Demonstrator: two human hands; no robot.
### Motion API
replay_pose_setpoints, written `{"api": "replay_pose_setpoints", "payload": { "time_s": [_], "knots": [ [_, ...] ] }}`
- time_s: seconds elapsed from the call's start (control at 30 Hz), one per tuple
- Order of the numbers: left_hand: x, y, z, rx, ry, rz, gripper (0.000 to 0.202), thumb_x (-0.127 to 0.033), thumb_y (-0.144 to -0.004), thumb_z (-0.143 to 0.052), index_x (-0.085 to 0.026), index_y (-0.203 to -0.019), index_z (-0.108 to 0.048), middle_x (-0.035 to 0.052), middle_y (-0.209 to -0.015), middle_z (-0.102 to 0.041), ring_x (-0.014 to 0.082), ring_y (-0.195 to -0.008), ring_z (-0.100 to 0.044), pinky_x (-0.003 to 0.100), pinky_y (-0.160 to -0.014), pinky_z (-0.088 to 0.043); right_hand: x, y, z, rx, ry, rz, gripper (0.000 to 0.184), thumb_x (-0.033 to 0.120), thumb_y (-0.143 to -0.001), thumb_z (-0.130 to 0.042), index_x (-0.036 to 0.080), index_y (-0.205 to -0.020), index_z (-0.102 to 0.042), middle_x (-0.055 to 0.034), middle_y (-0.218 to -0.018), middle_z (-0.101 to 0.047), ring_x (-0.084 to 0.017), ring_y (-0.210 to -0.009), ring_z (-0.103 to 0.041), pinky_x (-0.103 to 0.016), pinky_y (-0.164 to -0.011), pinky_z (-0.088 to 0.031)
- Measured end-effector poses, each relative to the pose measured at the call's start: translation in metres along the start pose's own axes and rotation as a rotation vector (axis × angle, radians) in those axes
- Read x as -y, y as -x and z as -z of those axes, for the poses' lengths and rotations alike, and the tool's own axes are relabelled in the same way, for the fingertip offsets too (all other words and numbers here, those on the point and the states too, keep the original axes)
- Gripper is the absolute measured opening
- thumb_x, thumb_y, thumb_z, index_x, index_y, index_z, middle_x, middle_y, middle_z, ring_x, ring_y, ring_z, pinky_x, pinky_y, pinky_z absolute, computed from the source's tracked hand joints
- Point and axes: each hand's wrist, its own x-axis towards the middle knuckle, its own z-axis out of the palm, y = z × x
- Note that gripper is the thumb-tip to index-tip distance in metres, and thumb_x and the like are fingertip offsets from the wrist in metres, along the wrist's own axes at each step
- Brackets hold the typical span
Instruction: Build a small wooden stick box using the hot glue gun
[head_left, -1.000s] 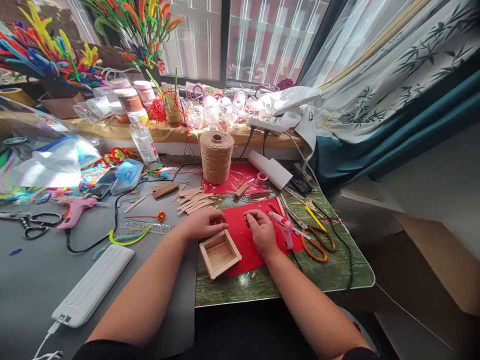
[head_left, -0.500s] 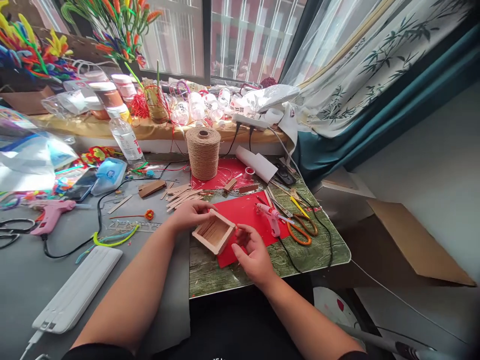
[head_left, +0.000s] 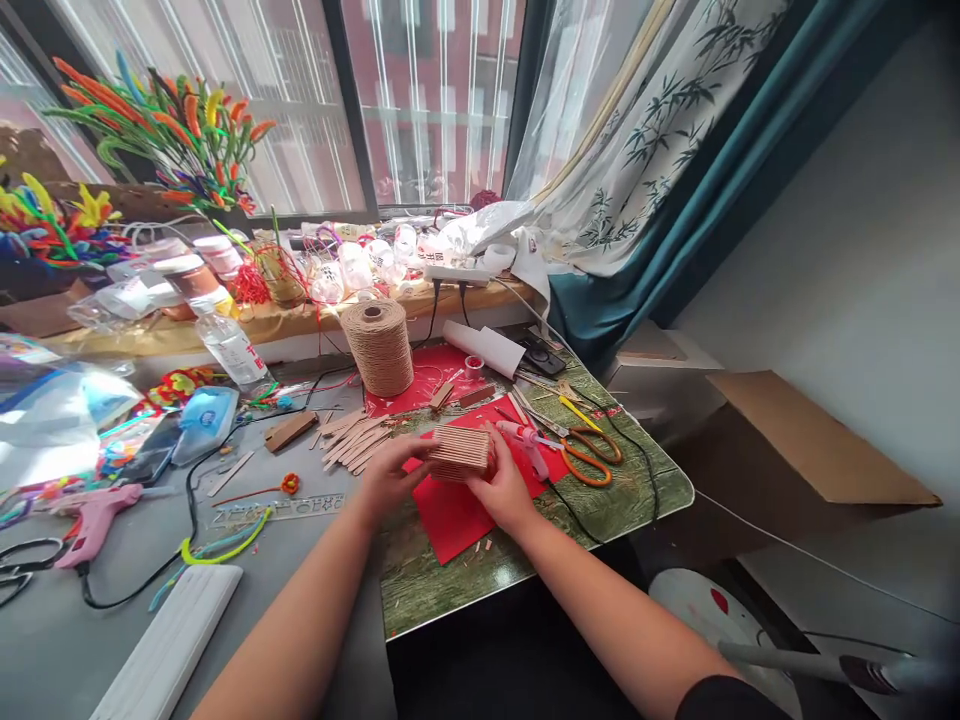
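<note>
A small box of stacked wooden sticks (head_left: 461,450) is held up between both hands, its ribbed side facing me. My left hand (head_left: 391,474) grips its left end, fingers closed over the edge. On the right end, my right hand (head_left: 501,482) is closed around the box, thumb along the lower edge. Beneath lies a red sheet (head_left: 450,525). Just right of the box, a pink glue gun (head_left: 526,440) rests on the sheet, and orange-handled scissors (head_left: 589,460) lie beyond it. Loose wooden sticks (head_left: 352,440) are piled to the left.
A twine spool (head_left: 381,355) stands behind the sticks, with a water bottle (head_left: 236,350) further left. Another pink glue gun (head_left: 97,520) and a white power strip (head_left: 169,645) lie on the grey table. Cords cross the tabletop. An open cardboard box (head_left: 817,430) stands at the right.
The box has been turned, so its ribbed outside shows instead of the hollow inside. My right hand has closed on it. The whole view has shifted with the head.
</note>
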Motion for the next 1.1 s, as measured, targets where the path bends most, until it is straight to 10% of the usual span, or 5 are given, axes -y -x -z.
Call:
{"api": "replay_pose_setpoints", "payload": {
  "time_s": [0.2,0.77,1.1],
  "knots": [
    [-0.007,-0.002,-0.001,0.144,0.081,0.019,0.09,-0.041,-0.078,-0.091,-0.031,-0.156,-0.048,0.0168,-0.157,-0.053,0.0345,-0.145,-0.053,0.051,-0.115,-0.05,0.002,0.002,0.006,0.003,0.091,0.144,0.049,0.028,-0.084,-0.081,0.026,-0.128,-0.06,-0.0128,-0.136,-0.068,-0.029,-0.128,-0.066,-0.047,-0.115,-0.05],
    [-0.022,0.001,-0.015,0.346,0.076,0.04,0.098,-0.04,-0.076,-0.093,-0.032,-0.16,-0.043,0.0139,-0.16,-0.053,0.0343,-0.147,-0.052,0.054,-0.123,-0.044,-0.002,0.014,0.017,0.006,0.202,0.41,0.057,0.034,-0.08,-0.089,0.028,-0.126,-0.056,-0.0131,-0.127,-0.065,-0.031,-0.12,-0.067,-0.05,-0.107,-0.055],
    [-0.015,0.008,-0.028,0.074,-0.1,-0.074,0.041,-0.025,-0.089,-0.075,-0.027,-0.127,-0.063,0.0098,-0.125,-0.074,0.0274,-0.118,-0.071,0.044,-0.103,-0.056,0.003,0.012,0.013,0.125,0.286,0.537,0.068,0.03,-0.08,-0.087,0.029,-0.136,-0.05,-0.0136,-0.133,-0.064,-0.032,-0.127,-0.064,-0.053,-0.109,-0.054]
  ]
}}
